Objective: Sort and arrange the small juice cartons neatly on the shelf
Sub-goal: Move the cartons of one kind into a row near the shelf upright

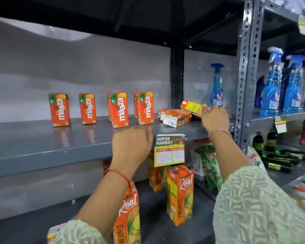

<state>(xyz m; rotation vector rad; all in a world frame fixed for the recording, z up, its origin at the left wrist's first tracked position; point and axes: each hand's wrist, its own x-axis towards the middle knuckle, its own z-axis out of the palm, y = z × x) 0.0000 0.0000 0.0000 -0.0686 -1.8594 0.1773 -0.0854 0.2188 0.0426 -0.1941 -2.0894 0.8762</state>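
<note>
Small orange Maaza juice cartons stand upright on the grey shelf (42, 138): one at the left (59, 110), one beside it (87, 108), a pair (118, 110) and another pair (144, 108). Further right, several cartons lie flat in a heap (174, 118). My right hand (214, 118) grips one tilted carton (191, 106), lifted just above that heap. My left hand (132, 143) hovers over the shelf's front edge, just before the upright pairs, fingers curled and holding nothing.
A blue spray bottle (217, 87) stands behind my right hand, next to a perforated steel post (245, 76). More spray bottles (273, 85) fill the neighbouring rack. A price tag (169, 150) hangs from the shelf edge. Tall Real pineapple cartons (180, 194) stand on the shelf below.
</note>
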